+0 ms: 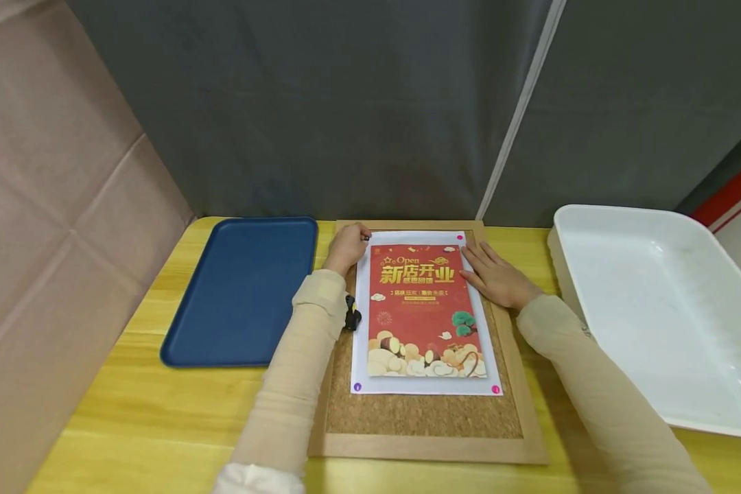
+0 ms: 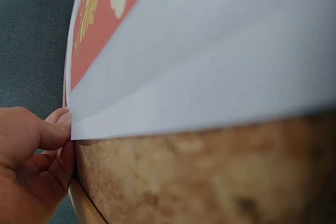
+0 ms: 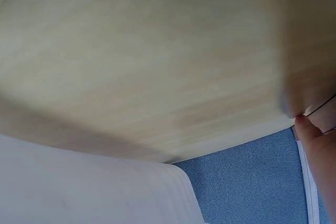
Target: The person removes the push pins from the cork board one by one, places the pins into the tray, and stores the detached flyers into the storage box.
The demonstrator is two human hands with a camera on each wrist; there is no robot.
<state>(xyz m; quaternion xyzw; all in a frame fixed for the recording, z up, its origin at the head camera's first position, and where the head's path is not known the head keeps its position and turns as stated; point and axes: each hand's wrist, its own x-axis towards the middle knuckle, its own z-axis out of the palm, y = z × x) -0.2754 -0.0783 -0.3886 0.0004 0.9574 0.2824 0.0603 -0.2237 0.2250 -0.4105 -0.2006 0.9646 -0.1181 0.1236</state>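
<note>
Poster (image 1: 424, 312): flat on cork board (image 1: 424, 412), three pins seated. Left hand (image 1: 346, 247) pinches a pin at its far-left corner; right hand (image 1: 494, 278), fingers straight, presses its right edge. Advice: press straight down; keep sheet taut

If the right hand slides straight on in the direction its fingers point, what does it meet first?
The right hand lies flat on the poster, fingers pointing toward its top right corner. It would probably meet the pink pushpin there first, though the line may pass just beside it.

Red poster (image 1: 425, 312) on cork board (image 1: 424, 414): "Open" in gold, large "新店开业" below; smaller lines unreadable.
</note>
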